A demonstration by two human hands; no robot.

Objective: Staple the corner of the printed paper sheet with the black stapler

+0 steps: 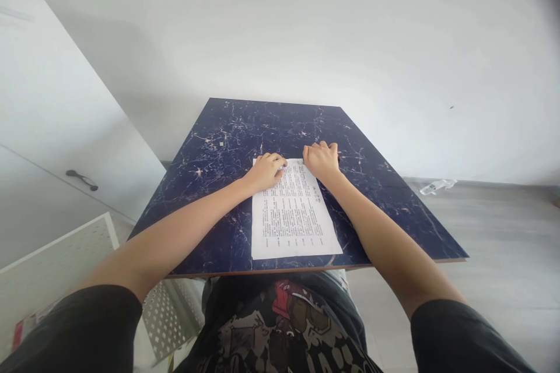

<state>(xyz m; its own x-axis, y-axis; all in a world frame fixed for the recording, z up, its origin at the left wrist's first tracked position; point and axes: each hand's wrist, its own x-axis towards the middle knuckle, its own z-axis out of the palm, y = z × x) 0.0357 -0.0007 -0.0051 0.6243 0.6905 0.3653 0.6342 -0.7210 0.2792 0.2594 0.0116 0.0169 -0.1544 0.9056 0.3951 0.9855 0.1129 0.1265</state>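
Observation:
A white sheet of printed paper [289, 221] lies on the dark blue marble-patterned table [227, 128], with its lines of text turned sideways to me. My left hand [268, 171] rests on the sheet's far left part, palm down, the fingers loosely bent and the thumb apart. At the far right corner of the paper is my right hand [322, 158], its fingers curled. A small dark bit shows beside its outer edge, too little to name, and the inside of that hand is hidden. A few handwritten marks run along the paper's right side.
A small pale square [221, 144] is on the table's left part. Left of the table stand a white cabinet with a dark handle [81, 179] and a perforated light basket [170, 320]. A clear plastic item [437, 186] lies on the floor by the wall.

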